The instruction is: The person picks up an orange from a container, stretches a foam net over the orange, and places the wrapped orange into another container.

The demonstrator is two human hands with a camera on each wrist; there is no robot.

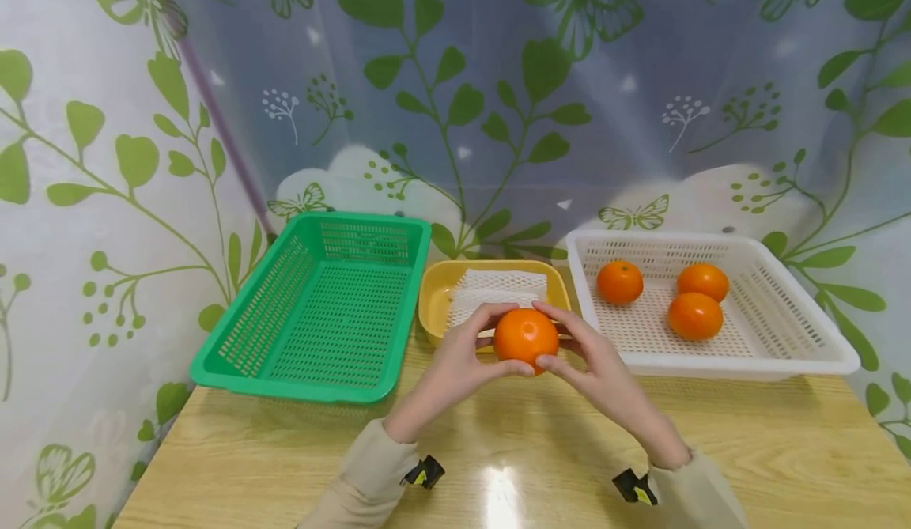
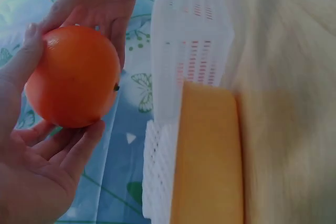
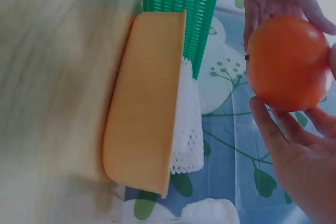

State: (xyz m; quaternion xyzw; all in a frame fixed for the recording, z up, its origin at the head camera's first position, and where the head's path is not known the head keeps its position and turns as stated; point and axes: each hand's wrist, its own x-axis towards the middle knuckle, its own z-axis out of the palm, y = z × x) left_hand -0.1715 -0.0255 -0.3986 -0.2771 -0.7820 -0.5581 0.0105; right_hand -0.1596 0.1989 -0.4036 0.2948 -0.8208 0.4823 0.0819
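— Step?
— Holding, seemingly: left hand (image 1: 461, 355) and right hand (image 1: 596, 361) both grasp orange (image 1: 527, 338), fingers curled round it, above near side of tray (image 1: 433, 300).
— Next?
— Probably calls for 1 hand freed, other supporting.

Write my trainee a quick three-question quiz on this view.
1. How many fruits lie in the white basket?
2. True or false: the left hand and right hand hold the same fruit.
3. Where is the white netting?
A) green basket
B) yellow tray
C) white basket

Key: 1. Three. 2. True. 3. B.
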